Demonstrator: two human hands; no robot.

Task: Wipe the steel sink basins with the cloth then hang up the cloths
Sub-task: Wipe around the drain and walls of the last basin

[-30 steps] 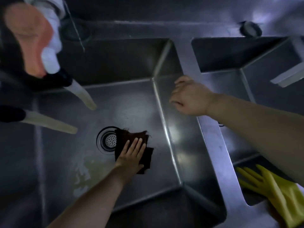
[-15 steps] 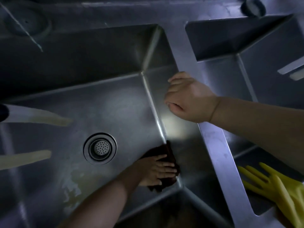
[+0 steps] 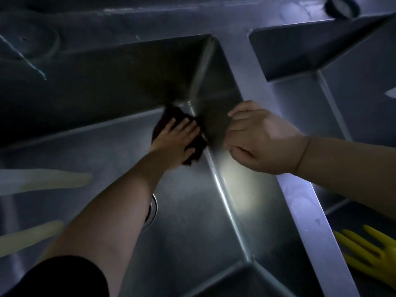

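A dark brown cloth point(image 3: 198, 144) lies pressed into the far right corner of the left steel basin point(image 3: 192, 211). My left hand point(image 3: 175, 139) lies flat on the cloth, fingers spread, holding it against the basin floor. My right hand point(image 3: 259, 140) rests curled on the steel divider point(image 3: 300, 202) between the two basins, gripping its edge. The right basin point(image 3: 353, 108) is partly in view. The drain point(image 3: 152, 209) of the left basin is mostly hidden by my left forearm.
A yellow rubber glove point(image 3: 368, 254) lies at the near end of the right basin. Two pale blurred glove fingers point(image 3: 49, 181) reach in from the left edge. A dark round object point(image 3: 340, 6) sits on the back ledge at top right.
My left hand has slid the cloth from the near right corner of the basin floor to the far right corner. The view has shifted closer. My right hand stays on the divider.
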